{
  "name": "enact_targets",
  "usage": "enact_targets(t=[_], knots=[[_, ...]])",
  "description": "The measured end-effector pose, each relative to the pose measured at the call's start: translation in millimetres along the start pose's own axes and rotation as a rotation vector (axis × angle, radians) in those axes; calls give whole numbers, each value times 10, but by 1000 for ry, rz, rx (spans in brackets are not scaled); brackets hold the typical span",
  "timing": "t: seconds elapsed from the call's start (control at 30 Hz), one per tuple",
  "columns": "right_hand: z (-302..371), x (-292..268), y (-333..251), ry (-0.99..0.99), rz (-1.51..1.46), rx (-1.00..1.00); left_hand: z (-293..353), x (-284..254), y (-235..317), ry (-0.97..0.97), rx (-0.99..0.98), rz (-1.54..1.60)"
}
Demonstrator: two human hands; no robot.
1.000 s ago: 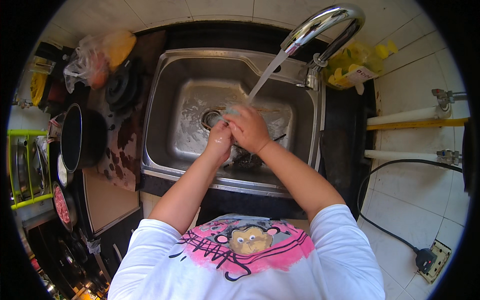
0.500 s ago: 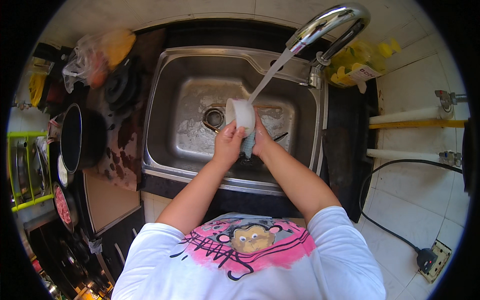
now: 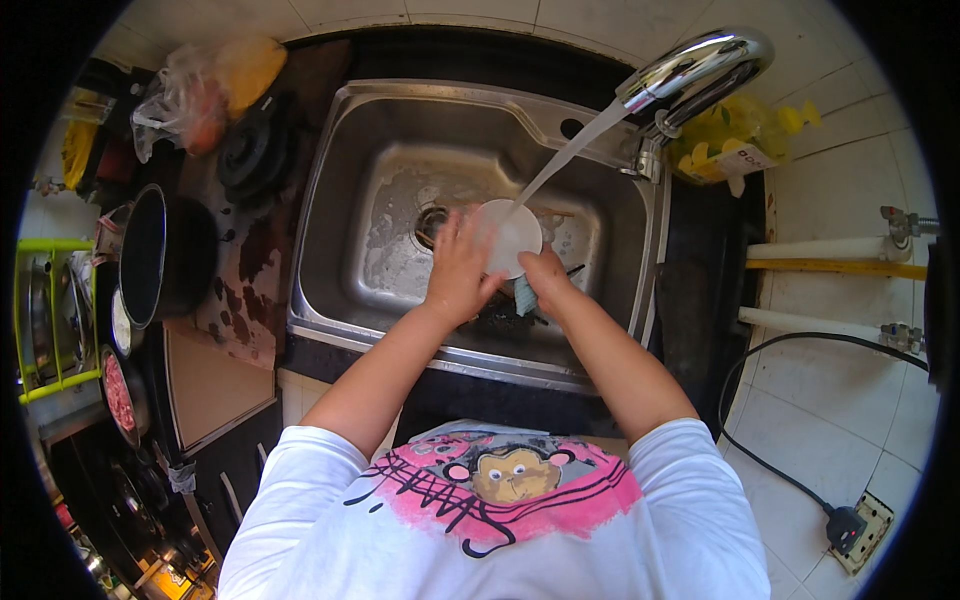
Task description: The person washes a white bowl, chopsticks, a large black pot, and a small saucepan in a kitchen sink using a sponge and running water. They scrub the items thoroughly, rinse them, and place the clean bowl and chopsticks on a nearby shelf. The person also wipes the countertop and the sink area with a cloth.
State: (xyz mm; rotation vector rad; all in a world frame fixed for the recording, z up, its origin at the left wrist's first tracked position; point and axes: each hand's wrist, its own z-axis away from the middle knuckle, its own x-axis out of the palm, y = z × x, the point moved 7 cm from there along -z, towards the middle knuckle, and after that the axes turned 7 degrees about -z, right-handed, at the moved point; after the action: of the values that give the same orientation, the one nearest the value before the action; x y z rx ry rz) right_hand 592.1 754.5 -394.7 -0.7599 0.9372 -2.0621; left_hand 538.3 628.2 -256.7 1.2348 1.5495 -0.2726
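Over the steel sink (image 3: 334, 195), mid-frame, now turns the white bowl (image 3: 517, 238) broadside under running water (image 3: 567, 152), gripping its lower-right edge with the right hand (image 3: 547, 279), splaying the left hand (image 3: 459, 268) alongside, seemingly baring more for rinsing.

Soft, moderate light, bright glints on the chrome faucet (image 3: 695, 68), dull sheen across the stainless-steel sink (image 3: 335, 215), left hand (image 3: 458, 268) motion-blurred at the fingers, dim lower left, fisheye-bent edges, black corners.

A white bowl (image 3: 518, 238) seems tilted beside bluish cloth (image 3: 525, 298).
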Motion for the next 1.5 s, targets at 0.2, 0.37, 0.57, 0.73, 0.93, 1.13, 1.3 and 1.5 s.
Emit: enact_targets(t=[0.2,0.37,0.57,0.73,0.93,1.13,1.3,1.5], knots=[[97,102,-485,216,540,-216,248,511,-551,11,-935,1075],[518,321,-1221,340,855,-598,335,684,-514,-114,-1266,1481],[567,353,-1168,100,1009,-826,272,287,-1062,157,-915,1030],[316,148,-508,-55,1884,-523,664,310,-1596,267,-1421,1121],[176,373,393,-591,1748,-441,1594,901,-2158,255,-2143,1414],[7,535,363,-651,1543,-387,1678,934,-2132,91,-2168,1377],[-188,848,287,-297,1385,-413,1712,1013,-2128,31,-2189,1436],[-483,859,368,-139,1479,-262,1758,1001,-2149,117,-2240,1440]])
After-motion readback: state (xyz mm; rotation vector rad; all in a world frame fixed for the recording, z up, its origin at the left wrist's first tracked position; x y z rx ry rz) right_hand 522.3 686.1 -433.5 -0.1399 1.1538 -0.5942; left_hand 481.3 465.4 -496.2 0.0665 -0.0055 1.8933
